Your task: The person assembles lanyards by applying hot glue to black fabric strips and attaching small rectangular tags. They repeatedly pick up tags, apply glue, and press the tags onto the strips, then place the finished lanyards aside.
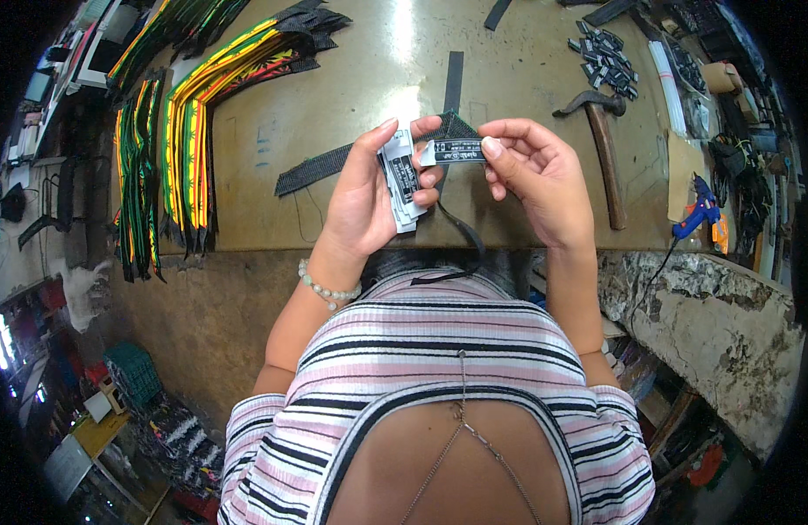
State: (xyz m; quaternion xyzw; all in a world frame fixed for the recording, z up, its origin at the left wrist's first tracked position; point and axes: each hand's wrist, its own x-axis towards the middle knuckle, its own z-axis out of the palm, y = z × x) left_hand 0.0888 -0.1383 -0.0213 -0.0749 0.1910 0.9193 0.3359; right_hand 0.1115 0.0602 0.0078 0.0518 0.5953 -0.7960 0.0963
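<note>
Labels in hand above a webbing-strewn surface

The left hand [369, 188] clamps a stack of labels [401, 179]; the right hand [535, 175] pinches a single label [454, 151] just beside it. Black webbing strap [321, 168] lies beyond, apparently unlabelled; hammer [601, 144] right of the grip.

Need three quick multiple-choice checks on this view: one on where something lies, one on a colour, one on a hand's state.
1. Where does the wooden-handled hammer lie?
A. On the worn bench top, on the right hand's side
B. On the floor
C. In the left hand

2. What colour is the glue gun at the bench's right edge?
A. Red
B. Blue
C. White

3. What is the left hand doing?
A. Resting flat and empty
B. Gripping the hammer
C. Holding a stack of small white labels

Answers: A, the hammer lies on the bench beyond the right hand; B, its body is blue; C, the fingers close round the stack.
</note>
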